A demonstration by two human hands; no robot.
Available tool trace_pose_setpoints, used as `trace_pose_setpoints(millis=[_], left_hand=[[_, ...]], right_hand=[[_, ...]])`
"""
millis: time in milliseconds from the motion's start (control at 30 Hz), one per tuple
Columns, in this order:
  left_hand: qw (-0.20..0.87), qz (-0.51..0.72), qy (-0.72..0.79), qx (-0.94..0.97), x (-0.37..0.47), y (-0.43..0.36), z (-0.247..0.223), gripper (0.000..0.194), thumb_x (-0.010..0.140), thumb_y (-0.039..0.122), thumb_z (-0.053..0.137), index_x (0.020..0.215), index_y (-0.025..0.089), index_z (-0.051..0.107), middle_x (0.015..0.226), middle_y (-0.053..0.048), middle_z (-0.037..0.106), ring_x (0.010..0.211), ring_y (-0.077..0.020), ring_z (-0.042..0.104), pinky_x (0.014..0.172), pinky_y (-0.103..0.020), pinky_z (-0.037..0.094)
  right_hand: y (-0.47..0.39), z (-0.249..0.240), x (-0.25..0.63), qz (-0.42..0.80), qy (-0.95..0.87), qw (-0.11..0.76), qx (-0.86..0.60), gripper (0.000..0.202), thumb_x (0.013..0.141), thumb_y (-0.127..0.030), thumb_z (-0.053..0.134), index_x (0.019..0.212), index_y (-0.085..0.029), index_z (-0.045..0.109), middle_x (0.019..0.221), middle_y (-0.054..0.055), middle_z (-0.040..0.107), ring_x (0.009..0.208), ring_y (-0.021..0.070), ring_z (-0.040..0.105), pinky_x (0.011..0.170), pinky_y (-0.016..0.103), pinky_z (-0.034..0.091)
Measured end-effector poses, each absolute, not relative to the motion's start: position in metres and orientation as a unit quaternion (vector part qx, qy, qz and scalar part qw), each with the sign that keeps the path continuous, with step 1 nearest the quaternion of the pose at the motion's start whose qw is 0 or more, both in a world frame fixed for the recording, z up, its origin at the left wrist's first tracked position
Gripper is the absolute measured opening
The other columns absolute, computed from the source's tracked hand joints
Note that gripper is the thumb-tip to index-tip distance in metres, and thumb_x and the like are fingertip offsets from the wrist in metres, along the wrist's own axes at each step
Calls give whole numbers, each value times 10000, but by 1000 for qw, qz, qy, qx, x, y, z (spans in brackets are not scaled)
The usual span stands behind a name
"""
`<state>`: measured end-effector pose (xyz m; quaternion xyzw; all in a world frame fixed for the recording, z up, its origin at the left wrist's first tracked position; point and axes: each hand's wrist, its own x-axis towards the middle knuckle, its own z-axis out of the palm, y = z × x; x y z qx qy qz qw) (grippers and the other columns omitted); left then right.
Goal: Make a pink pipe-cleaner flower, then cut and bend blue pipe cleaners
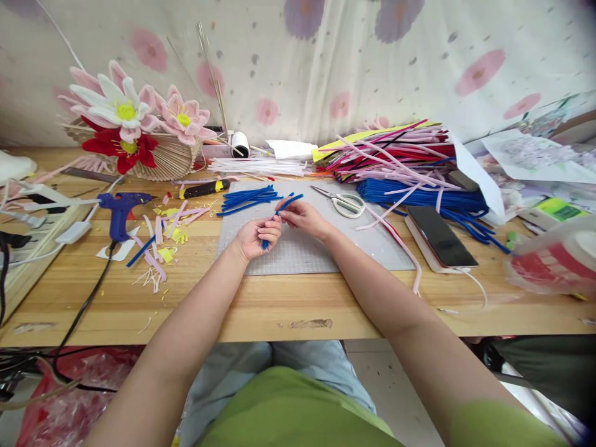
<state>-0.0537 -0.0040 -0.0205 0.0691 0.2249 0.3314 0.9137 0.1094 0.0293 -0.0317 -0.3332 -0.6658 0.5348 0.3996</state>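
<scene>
Blue pipe cleaner pieces are held between my two hands above the grey cutting mat. My left hand is closed around them, and a blue end pokes out below its fingers. Touching the upper part, my right hand pinches the blue piece with thumb and fingers. Behind my left hand, a small pile of cut blue pipe cleaners lies on the mat. White-handled scissors rest on the mat beyond my right hand.
At left are a blue glue gun, pink and yellow scraps and a fuzzy flower arrangement. Pipe cleaner bundles, a phone and a plastic tub stand or lie at right. The wooden table's front edge is near.
</scene>
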Motion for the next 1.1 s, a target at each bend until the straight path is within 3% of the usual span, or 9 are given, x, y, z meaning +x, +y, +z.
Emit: trace_pose_setpoints(millis=[233,400,567,667,767,833,900,1000,1100], left_hand=[[901,350,239,92,-53,-3,-20,167,849,85,426,723,120,529,510,40,400,354,9,343,336,-71,287],[851,385,312,176,-44,3,-19,207,861,128,421,705,96,553,524,32,416,373,7,349,354,-86,290],[618,443,460,457,-35,5,-23,159,784,147,538,634,134,588,561,-3,510,470,-66,455,466,-179,353],[449,476,506,562,-32,2,-26,187,732,109,582,557,171,558,612,-33,527,711,-148,549,562,-196,352],[372,491,524,588,-28,-1,-30,201,723,114,587,545,187,531,669,-67,539,921,-210,536,619,-208,350],[378,485,532,582,-26,-1,-32,199,730,123,579,549,187,526,672,-67,544,922,-212,541,622,-211,353],[430,472,539,549,-25,0,-32,196,754,135,553,564,181,536,640,-48,546,797,-180,567,593,-208,364],[581,456,517,431,-30,2,-27,194,803,160,491,623,153,562,569,-15,535,519,-99,510,506,-197,385],[759,428,424,245,-39,2,-19,200,836,152,440,676,115,554,536,6,501,402,-35,426,423,-149,379]], right_hand=[[27,-37,101,546,-660,391,-336,275,759,-444,573,861,-218,454,535,-79,478,420,64,428,407,199,300],[28,-34,101,498,-661,415,-378,251,778,-416,554,717,-210,423,500,-78,434,423,54,360,438,201,274],[34,-33,105,431,-688,412,-412,191,773,-316,519,670,-196,412,563,-57,482,521,75,387,515,212,293],[37,-34,105,369,-705,396,-458,161,742,-255,527,634,-196,423,544,-53,463,546,94,383,551,230,291],[37,-36,103,332,-700,387,-500,160,731,-238,532,614,-199,430,532,-46,444,540,105,372,555,241,287],[36,-36,103,337,-693,391,-503,150,717,-239,553,619,-197,448,542,-43,456,537,103,388,555,240,300],[37,-34,105,376,-676,415,-480,130,690,-262,598,702,-200,485,594,-44,502,541,97,423,551,231,327],[39,-29,114,461,-607,489,-425,353,642,-336,660,928,-236,477,742,-40,568,572,88,473,542,216,373],[40,-25,124,527,-556,527,-368,439,631,-373,672,1004,-257,473,844,-27,582,638,83,501,582,216,414]])
